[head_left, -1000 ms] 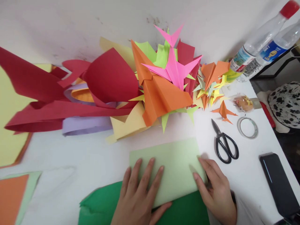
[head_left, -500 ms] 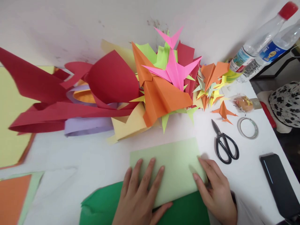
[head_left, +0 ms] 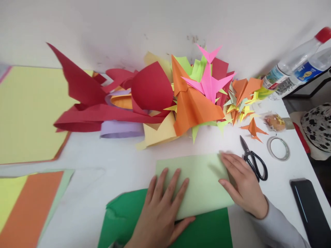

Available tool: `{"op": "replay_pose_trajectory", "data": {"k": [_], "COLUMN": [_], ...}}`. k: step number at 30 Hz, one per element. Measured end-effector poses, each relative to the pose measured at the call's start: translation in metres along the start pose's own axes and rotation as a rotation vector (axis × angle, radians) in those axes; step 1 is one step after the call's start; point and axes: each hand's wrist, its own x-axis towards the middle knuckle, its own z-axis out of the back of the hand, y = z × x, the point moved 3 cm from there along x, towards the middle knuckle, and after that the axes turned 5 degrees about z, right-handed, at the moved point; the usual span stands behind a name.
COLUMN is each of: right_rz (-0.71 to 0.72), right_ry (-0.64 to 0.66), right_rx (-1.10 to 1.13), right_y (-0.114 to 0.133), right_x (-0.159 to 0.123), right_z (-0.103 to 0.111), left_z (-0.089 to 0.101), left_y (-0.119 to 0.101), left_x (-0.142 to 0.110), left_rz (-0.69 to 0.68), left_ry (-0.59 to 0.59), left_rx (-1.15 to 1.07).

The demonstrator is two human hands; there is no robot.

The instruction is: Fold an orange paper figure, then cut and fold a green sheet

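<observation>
Your white table (head_left: 85,196) is carrying a heap of folded coloured paper (head_left: 152,91) along its far side, and yellow sheets (head_left: 33,113) are lying at the left. Nearer you, a dark green sheet (head_left: 207,229) is resting with a pale green sheet (head_left: 199,182) overlapping it. At the right, scissors (head_left: 247,151), a tape roll (head_left: 288,151), a small orange paper plane (head_left: 253,129) and a black phone (head_left: 310,210) are lying.

Paper planes (head_left: 198,108) behind the upper sheet (head_left: 203,184) — scissors (head_left: 248,151), tape (head_left: 269,148), phone (head_left: 310,210) to its right.
</observation>
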Motion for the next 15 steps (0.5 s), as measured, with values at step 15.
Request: {"op": "replay_pose_trajectory", "data": {"k": [15], "right_rz": [0.103], "right_ry": [-0.042], "right_rx": [-0.102], "right_y": [-0.021], "right_x": [-0.006], "right_z": [-0.012], "left_z": [0.006], "left_y": [-0.002], "left_x": [0.000], "left_rz": [0.061], "left_ry": [0.120], "left_rx": [-0.039]}}
